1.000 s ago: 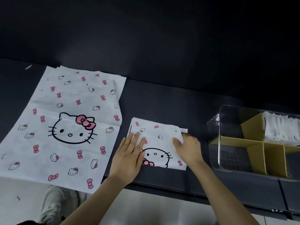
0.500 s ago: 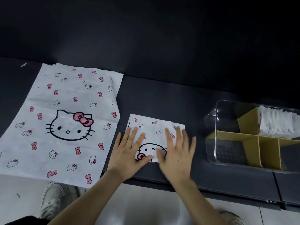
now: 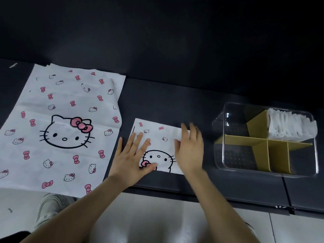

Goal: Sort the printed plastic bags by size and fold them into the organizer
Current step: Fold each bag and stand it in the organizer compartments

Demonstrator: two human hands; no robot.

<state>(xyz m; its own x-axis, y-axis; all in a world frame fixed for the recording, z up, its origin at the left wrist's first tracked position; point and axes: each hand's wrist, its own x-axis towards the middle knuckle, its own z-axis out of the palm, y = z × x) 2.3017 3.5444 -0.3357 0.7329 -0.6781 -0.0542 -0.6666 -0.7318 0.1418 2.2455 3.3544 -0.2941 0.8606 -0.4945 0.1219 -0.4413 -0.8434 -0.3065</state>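
— Well, why both palms flat on the small bag [image 3: 157,135]?
— Likely pressing the crease: left hand [image 3: 132,155] and right hand [image 3: 190,151] spread wide, gripping nothing. Laid near the organizer [image 3: 263,173], presumably for a short transfer.

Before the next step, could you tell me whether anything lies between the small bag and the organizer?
Nothing visible does: only dark tabletop shows between the small bag and the organizer, while the right hand lies on the bag's right side.
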